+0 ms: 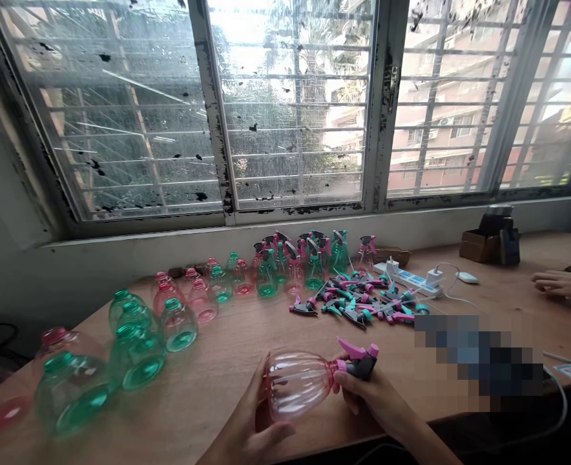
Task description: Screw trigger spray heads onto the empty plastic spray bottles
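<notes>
A clear pink spray bottle (299,382) lies sideways between my two hands, just above the front of the table. My left hand (254,413) is closed around its base, at the left end. At the neck, the fingers of my right hand (367,394) grip the spray head (360,361), which is dark grey with a pink trigger and nozzle. The head sits on the bottle's mouth; whether it is screwed tight I cannot tell. Beyond my hands lies a pile of loose spray heads (363,297) in pink, teal and dark grey.
Open green bottles (137,355) and pink bottles (202,303) stand at the left. Several bottles with spray heads (267,278) stand near the window. A power strip (414,281), a cardboard box (479,245) and another person's hand (557,284) are at the right. A blurred patch covers something right of my hands.
</notes>
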### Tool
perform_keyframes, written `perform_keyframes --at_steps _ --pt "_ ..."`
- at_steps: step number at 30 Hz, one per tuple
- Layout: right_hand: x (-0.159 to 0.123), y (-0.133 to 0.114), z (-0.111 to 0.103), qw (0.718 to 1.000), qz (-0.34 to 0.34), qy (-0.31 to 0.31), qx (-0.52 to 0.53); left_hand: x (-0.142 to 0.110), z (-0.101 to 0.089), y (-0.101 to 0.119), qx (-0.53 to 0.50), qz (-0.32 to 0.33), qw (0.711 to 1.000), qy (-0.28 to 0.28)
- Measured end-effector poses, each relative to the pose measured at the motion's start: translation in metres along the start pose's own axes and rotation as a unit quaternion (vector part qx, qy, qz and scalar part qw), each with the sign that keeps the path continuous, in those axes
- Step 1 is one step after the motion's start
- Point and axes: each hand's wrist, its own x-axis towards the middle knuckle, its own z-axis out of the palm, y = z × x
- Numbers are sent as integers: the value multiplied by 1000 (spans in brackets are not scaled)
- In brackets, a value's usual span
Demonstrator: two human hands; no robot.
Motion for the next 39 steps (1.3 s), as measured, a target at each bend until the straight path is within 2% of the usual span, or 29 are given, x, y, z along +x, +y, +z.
perform_keyframes --at_steps 6,9,18,21,25,31,36,39 --pt "1 -1 1 1000 -3 0 8 1 -2 -5 40 33 998 18" --pt "2 0 0 1000 -2 -4 8 1 -3 -6 50 30 998 7" --pt "2 4 -4 1000 -2 -15 -3 -1 -4 -8 -1 11 1000 -12" --pt "2 4 -4 1000 -3 -18 -7 -2 -4 -5 38 5 999 6" --pt "2 5 -5 1000 5 -24 -6 -1 -2 -4 42 33 998 32" --pt "1 10 -9 1000 8 -23 4 -1 -5 -9 56 45 997 13" --pt "3 11 -10 1000 15 -21 5 -4 -9 -8 26 17 999 -8" --pt "3 9 -10 1000 9 -18 3 -3 -6 -5 14 20 1000 2"
